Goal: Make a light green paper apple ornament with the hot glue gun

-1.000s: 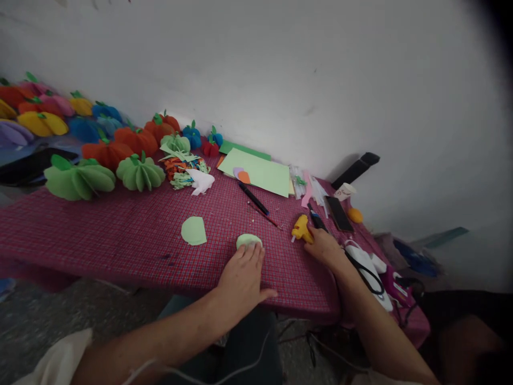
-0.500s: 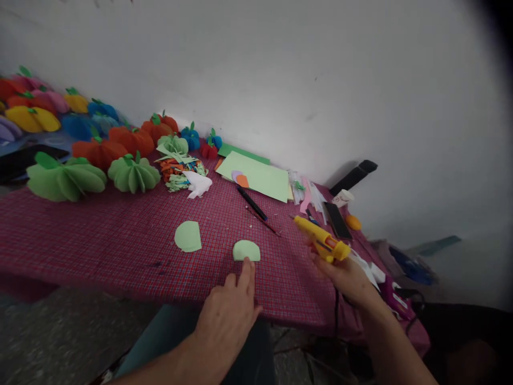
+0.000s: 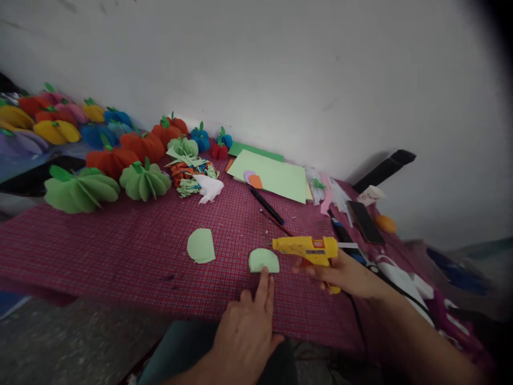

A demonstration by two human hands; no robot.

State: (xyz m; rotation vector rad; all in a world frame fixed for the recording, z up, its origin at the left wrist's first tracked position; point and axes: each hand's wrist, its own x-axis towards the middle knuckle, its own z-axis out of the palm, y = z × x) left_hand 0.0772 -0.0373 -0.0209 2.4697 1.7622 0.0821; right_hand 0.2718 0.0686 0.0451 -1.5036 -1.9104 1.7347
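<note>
My left hand (image 3: 251, 326) rests with its index and middle fingers stretched out, a fingertip pressing on the lower edge of a folded light green paper half-circle (image 3: 262, 259). My right hand (image 3: 344, 275) is wrapped round the handle of a yellow glue gun (image 3: 306, 246). The gun's nozzle points left, just above and to the right of the folded paper, and a white glue stick (image 3: 348, 245) juts from its back. To the left lies a second light green rounded paper stack (image 3: 201, 246), untouched.
Paper pumpkins (image 3: 144, 179) stand along the left and back. Paper scraps (image 3: 192, 174), light green sheets (image 3: 276, 174) and a black pen (image 3: 266, 205) lie behind my hands. A phone (image 3: 365, 222) and a paper cup (image 3: 369, 195) are at the right. A cord (image 3: 358, 321) hangs over the front edge.
My right hand has turned the glue gun level and brought its nozzle down and left, close to the folded paper. My left fingertip stays on the paper. The view has shifted slightly.
</note>
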